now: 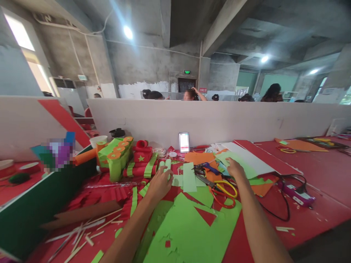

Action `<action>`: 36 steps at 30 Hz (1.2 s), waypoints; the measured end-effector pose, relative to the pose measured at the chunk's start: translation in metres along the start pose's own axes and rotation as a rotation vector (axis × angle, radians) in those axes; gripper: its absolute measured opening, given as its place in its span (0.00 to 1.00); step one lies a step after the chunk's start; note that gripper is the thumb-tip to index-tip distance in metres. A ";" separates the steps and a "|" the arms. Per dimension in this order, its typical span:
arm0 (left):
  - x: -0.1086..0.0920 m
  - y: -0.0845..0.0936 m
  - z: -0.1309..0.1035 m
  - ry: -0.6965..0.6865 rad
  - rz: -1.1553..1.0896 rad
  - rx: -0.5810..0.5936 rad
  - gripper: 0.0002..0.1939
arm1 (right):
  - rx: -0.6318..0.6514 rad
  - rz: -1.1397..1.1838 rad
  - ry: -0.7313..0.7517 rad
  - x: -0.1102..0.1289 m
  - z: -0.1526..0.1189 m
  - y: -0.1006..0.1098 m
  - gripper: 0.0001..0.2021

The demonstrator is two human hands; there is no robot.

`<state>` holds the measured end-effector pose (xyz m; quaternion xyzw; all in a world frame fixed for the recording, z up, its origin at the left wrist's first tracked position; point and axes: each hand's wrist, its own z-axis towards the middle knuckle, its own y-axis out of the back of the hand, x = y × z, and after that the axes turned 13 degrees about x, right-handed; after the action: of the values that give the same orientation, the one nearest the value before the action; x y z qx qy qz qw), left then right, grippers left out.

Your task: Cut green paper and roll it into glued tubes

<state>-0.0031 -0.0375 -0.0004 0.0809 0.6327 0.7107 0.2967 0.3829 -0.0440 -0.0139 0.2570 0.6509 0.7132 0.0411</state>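
My left hand (161,180) is curled at a small pale green paper roll (168,163), its fingers bent round the lower part, partly hiding it. Beside it lie pale green paper strips (189,178). My right hand (235,168) reaches over a pale green sheet (244,166), index finger stretched out and the other fingers loosely bent. Nothing shows in its grasp. Between the hands lie scissors with yellow and red handles (223,190) and a tool with blue handles (208,167). A large bright green sheet (189,233) with cut-outs lies in front of me.
Green and red paper pieces with orange tops (116,157) stand at the left, near a dark green divider (46,197). A lit phone (184,141) leans against the white partition (219,120). A purple power strip (297,193) with a black cable lies right. Wooden sticks (82,233) lie front left.
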 end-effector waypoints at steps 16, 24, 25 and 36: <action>0.001 0.003 0.002 -0.007 -0.022 0.000 0.12 | 0.235 0.211 0.145 -0.042 -0.036 0.027 0.06; 0.001 0.004 0.002 -0.013 -0.018 -0.012 0.12 | 0.219 0.249 0.406 -0.066 -0.064 0.028 0.14; 0.001 0.004 0.002 -0.010 -0.018 -0.008 0.12 | 0.152 0.239 0.411 -0.067 -0.063 0.027 0.11; 0.002 0.005 0.005 0.010 -0.010 0.014 0.13 | -0.109 0.214 0.271 -0.078 -0.049 0.024 0.19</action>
<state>-0.0040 -0.0324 0.0043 0.0762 0.6397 0.7051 0.2964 0.4370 -0.1225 -0.0162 0.2235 0.5798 0.7758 -0.1093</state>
